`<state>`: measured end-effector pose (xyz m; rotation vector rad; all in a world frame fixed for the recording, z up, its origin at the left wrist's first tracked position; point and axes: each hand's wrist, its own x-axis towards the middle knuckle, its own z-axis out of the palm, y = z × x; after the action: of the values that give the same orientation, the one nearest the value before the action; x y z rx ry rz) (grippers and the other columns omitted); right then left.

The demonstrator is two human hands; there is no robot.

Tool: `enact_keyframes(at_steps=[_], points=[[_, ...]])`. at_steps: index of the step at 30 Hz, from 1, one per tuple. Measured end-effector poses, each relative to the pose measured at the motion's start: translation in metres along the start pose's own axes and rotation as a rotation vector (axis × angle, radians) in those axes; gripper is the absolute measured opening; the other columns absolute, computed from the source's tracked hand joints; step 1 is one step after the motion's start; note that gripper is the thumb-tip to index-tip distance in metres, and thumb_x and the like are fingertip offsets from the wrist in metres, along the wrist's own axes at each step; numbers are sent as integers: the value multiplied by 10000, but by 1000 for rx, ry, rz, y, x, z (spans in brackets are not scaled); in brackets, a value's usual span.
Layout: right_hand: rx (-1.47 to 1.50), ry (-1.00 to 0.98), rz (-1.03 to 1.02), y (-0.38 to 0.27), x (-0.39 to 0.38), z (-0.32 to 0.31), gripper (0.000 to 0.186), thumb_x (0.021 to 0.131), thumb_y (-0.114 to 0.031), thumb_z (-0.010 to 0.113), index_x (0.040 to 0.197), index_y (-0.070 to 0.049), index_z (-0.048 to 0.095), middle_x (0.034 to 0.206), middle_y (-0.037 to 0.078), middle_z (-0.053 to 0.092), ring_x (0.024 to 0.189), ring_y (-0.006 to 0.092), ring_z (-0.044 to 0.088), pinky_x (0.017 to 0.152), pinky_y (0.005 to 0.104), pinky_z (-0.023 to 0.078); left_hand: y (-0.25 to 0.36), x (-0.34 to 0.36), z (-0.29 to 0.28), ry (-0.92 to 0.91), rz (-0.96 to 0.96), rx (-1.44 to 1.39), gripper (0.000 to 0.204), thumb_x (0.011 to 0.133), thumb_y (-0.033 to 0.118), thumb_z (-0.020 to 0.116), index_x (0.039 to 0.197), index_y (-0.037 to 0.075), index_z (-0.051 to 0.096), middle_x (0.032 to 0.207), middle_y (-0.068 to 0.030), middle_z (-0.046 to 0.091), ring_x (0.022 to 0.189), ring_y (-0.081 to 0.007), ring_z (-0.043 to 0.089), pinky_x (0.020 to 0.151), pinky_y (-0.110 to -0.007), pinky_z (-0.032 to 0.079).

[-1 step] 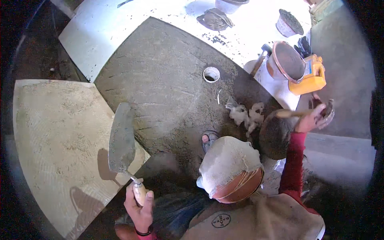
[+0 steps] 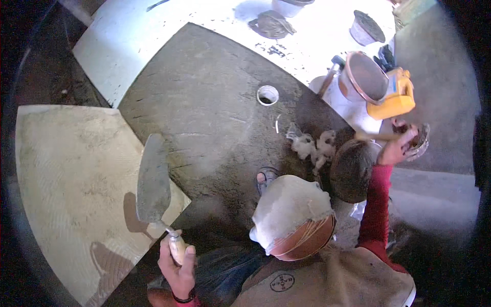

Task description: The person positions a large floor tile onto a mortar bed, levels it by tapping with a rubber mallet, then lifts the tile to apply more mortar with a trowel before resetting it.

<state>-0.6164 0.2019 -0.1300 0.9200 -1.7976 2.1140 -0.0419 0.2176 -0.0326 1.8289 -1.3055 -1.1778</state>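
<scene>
My left hand [image 2: 176, 263] is closed around the wooden handle of a trowel [image 2: 153, 181]. The trowel's broad grey blade points away from me, above the corner of a large beige tile [image 2: 66, 169], and casts a shadow on it. My right hand [image 2: 396, 148] reaches out to the right, its fingers wrapped about a wooden-handled tool [image 2: 376, 136]. A dark, roundish part shows beyond those fingers; what kind of tool this is, I cannot tell. A round dark container [image 2: 350, 171] sits just below the handle.
Grey mortar [image 2: 204, 97] spreads ahead, with a white pipe end [image 2: 267, 95] in it. Beyond lie white tiles [image 2: 174, 25]. A tub [image 2: 364, 77], a hammer [image 2: 330, 77], a yellow jerrycan [image 2: 396, 97] and crumpled plastic [image 2: 312, 146] are at right. My sandalled foot [image 2: 266, 179] is near.
My right hand has turned a little, and its tool now tilts differently, with more of the roundish part showing. My left hand and the trowel have hardly moved. The whole view has shifted slightly.
</scene>
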Motion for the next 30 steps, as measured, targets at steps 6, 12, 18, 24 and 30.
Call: enact_keyframes(at_steps=[6,12,18,24,30], points=[[-801,-651,-370,-40,18,66,353,837,-262,663,1098,-45,564,1019,146,639,855,313,641,747,391,515,-18,-7,-5,33,90,166,458,917,133,601,1319,-40,467,1097,-78,574,810,-109,513,737,-241,439],[-1111,-1265,-381,86,32,24,376,821,-284,635,1127,-68,602,1072,183,655,988,369,630,848,426,494,-15,-5,-5,-18,-71,125,419,924,117,589,1300,-29,476,1000,-39,542,746,-69,473,658,-209,415],[-1680,-1844,193,238,56,0,498,890,-370,559,1280,-61,530,1183,177,629,1089,340,602,936,403,472,-22,4,5,126,-72,55,374,865,134,652,1185,-28,548,912,-32,539,800,-82,463,718,-233,406],[-738,-1622,354,382,103,-64,495,958,-395,475,1314,-52,497,1234,135,622,1122,306,595,941,376,472,-14,11,4,143,-199,8,324,872,138,642,1151,-4,560,794,8,529,643,-59,472,570,-222,396],[-740,-1602,719,383,100,-38,436,987,-358,466,1310,-66,501,1200,62,630,1054,260,601,890,374,490,-12,11,10,107,-233,4,296,904,163,627,1152,19,554,716,18,539,561,-48,486,502,-215,399]])
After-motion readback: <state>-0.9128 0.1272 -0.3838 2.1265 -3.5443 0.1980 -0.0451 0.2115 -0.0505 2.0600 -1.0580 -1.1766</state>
